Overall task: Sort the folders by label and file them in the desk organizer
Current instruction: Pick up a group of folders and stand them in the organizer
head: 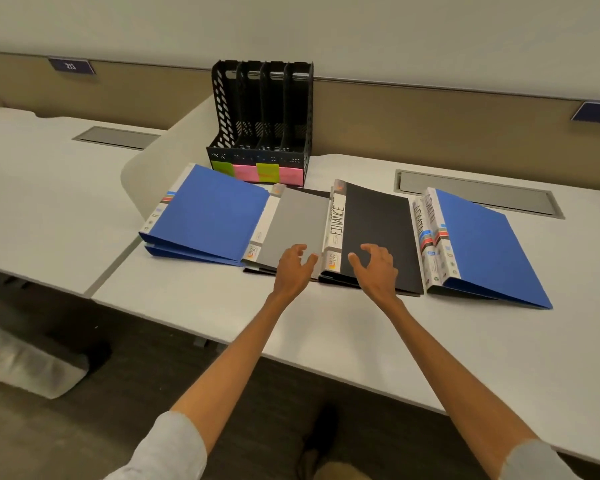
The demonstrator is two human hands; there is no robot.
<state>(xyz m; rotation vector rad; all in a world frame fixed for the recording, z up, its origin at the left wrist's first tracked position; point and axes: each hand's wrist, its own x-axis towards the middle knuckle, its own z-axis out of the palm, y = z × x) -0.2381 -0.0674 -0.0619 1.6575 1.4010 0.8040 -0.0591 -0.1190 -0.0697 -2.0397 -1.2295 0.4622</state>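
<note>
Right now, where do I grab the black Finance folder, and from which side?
Take the spine of the Finance folder at its near end, coming from the near side. The spine is its thick, raised edge and that end faces you, while the gray folder crowds its left flank. The right hand hovers there.

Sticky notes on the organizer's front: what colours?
Alternating green and pink notes on the organizer, head view.

Matt plastic folders (378, 233); perforated black plastic organizer (262, 112).
</note>
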